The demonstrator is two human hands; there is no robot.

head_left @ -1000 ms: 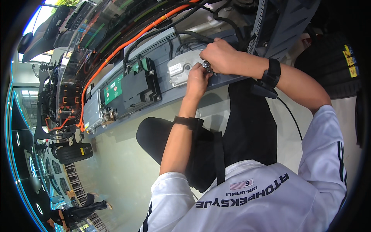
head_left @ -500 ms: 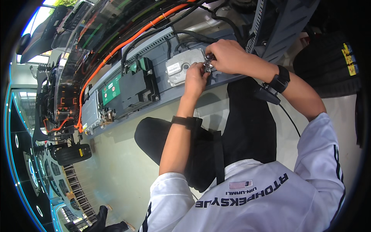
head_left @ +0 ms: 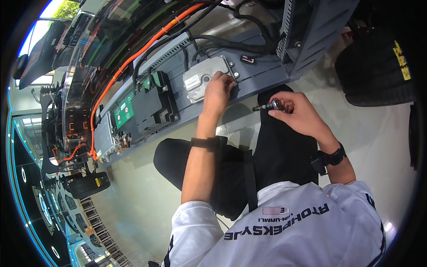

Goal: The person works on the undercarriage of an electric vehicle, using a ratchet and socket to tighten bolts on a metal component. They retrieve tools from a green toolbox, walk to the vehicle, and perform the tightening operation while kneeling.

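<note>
My right hand is closed round a ratchet wrench, held above my knee and apart from the vehicle. A dark socket on the tool points left. My left hand is at the lower right corner of a silver metal control unit. Its thumb and fingers pinch together there, and whatever lies between their tips is too small to make out. Bolts show along the unit's right edge. The unit sits on a grey metal side rail.
Left of the unit is a black module with a green label. An orange cable and black cables run behind. A small dark object lies on the rail. A tyre stands at right, another at left.
My right hand has drawn the ratchet wrench away from the unit's right edge, toward me and to the right. My left hand stays by the unit's corner.
</note>
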